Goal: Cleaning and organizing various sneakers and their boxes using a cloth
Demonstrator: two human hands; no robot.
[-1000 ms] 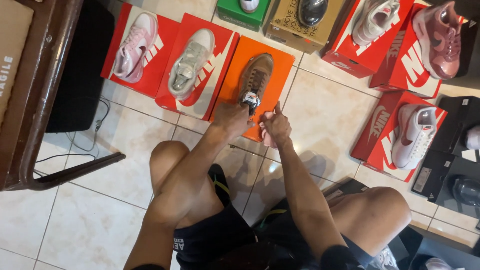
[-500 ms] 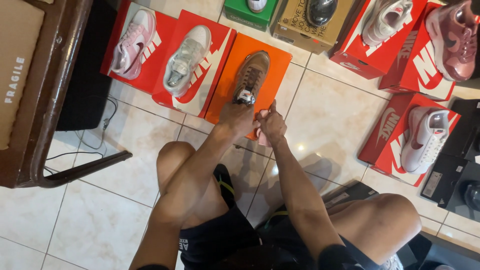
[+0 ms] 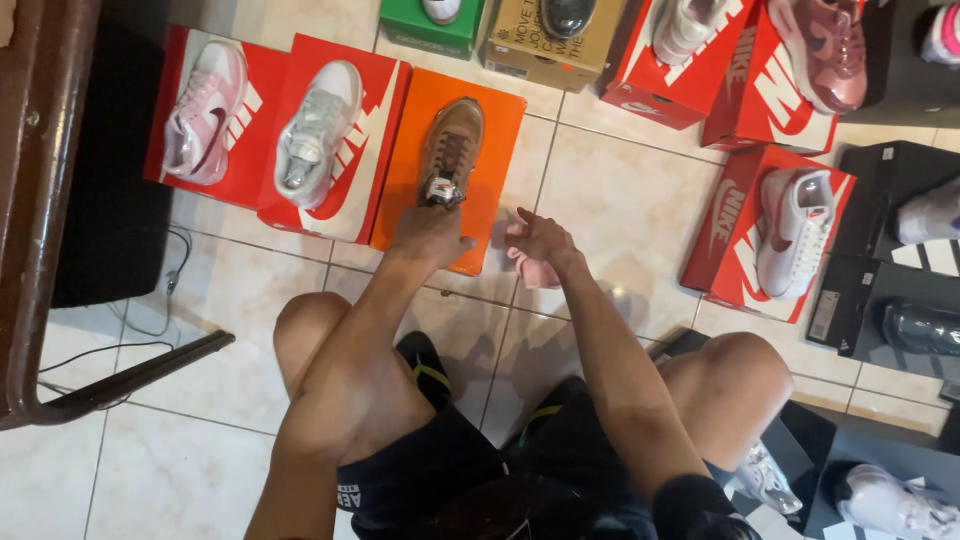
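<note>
Where fingers reach: brown shoe's heel.

Colours on the floor
Brown sneaker on orange box; pink cloth; pink sneaker and silver-grey sneaker on red boxes; cream floor tiles.

My left hand is covering the heel of the brown shoe at the near edge of the orange box. My right hand is hiding part of a pink cloth. The top edge is cutting off a green box.
</note>
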